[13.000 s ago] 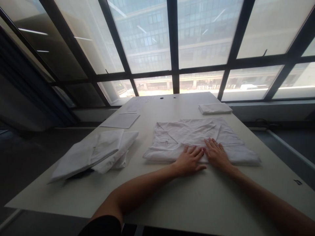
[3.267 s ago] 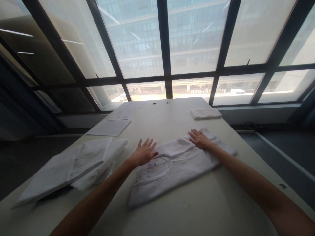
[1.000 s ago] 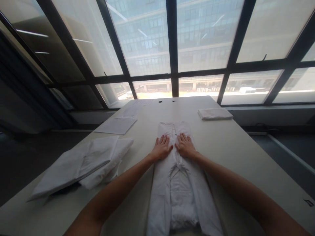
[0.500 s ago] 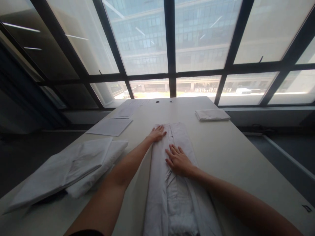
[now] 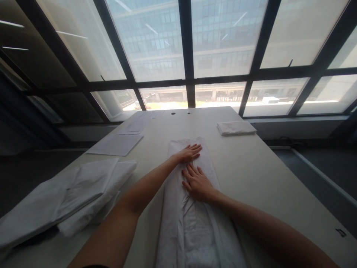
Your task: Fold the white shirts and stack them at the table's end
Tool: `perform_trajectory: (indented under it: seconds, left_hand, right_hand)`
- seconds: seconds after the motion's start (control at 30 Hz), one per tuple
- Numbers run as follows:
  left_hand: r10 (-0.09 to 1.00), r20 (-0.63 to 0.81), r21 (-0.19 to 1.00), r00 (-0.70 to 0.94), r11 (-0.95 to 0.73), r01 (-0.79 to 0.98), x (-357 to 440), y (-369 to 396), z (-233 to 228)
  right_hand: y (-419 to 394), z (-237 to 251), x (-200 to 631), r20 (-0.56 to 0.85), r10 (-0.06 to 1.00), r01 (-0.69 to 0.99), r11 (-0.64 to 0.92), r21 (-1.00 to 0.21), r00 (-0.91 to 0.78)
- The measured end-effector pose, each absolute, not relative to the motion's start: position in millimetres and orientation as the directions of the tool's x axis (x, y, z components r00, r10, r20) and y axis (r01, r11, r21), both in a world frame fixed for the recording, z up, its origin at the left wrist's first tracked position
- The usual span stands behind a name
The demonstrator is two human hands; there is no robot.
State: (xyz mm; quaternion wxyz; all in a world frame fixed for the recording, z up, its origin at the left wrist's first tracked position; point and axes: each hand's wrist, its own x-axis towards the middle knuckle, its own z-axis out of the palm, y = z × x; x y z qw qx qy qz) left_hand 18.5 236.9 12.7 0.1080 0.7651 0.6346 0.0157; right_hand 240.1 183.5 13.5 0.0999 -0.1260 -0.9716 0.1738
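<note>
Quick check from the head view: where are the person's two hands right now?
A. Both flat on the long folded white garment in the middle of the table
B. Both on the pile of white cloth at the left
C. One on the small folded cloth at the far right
A: the left hand and the right hand both lie flat, fingers spread, on the long folded white garment.

Count: two bare hands, left hand (image 5: pixel 189 153) and right hand (image 5: pixel 197 182). One long folded white garment (image 5: pixel 192 223). One small folded white cloth (image 5: pixel 235 127). One heap of white garments (image 5: pixel 67 197). At least two paper sheets (image 5: pixel 115 144).
</note>
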Motion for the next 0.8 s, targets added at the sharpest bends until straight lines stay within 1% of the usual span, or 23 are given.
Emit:
perform_trajectory:
  seconds: [0.13,0.2,0.27,0.33,0.4,0.43,0.5,0.63,0.73,0.8]
  left_hand:
    - [0.995,-0.102,0.134,0.008,0.006,0.991,-1.9,253.8,15.4]
    - [0.995,-0.07,0.13,-0.064,0.073,0.989,-6.9,260.8,18.7]
    - [0.994,-0.013,0.138,-0.111,0.112,0.984,-4.5,262.3,23.4]
    - [0.99,0.064,0.142,-0.123,0.113,0.983,4.6,253.7,29.6]
    - [0.984,0.132,0.13,-0.121,0.104,0.986,19.5,231.4,35.3]
    - [0.981,0.149,0.122,-0.126,0.108,0.987,28.8,214.8,37.2]
    - [0.976,0.142,0.112,-0.166,0.15,0.982,50.3,173.2,37.7]
    - [0.962,0.026,0.121,-0.272,0.267,0.956,93.7,85.6,25.0]
    - [0.961,-0.05,0.125,-0.273,0.278,0.952,113.8,47.7,12.7]
    - [0.963,-0.052,0.12,-0.266,0.27,0.955,118.6,40.7,7.7]
  right_hand:
    - [183.4,13.0,240.1,0.127,0.278,0.208,0.893,-0.398,-0.952]
    - [186.0,12.1,238.6,0.139,0.294,0.204,0.867,-0.454,-0.946]
    - [192.3,12.0,237.1,0.164,0.358,0.217,0.807,-0.55,-0.919]
    - [202.0,13.4,237.4,0.191,0.458,0.246,0.731,-0.636,-0.868]
    - [211.8,15.7,240.9,0.217,0.54,0.286,0.695,-0.66,-0.813]
    - [215.5,16.7,244.2,0.226,0.562,0.312,0.7,-0.642,-0.796]
    - [218.3,16.9,253.0,0.224,0.573,0.373,0.735,-0.566,-0.789]
    - [206.7,8.3,273.1,0.135,0.527,0.441,0.805,-0.396,-0.839]
    - [196.2,-0.5,281.4,0.091,0.501,0.448,0.829,-0.334,-0.861]
    - [194.4,-4.1,281.7,0.088,0.502,0.453,0.833,-0.317,-0.861]
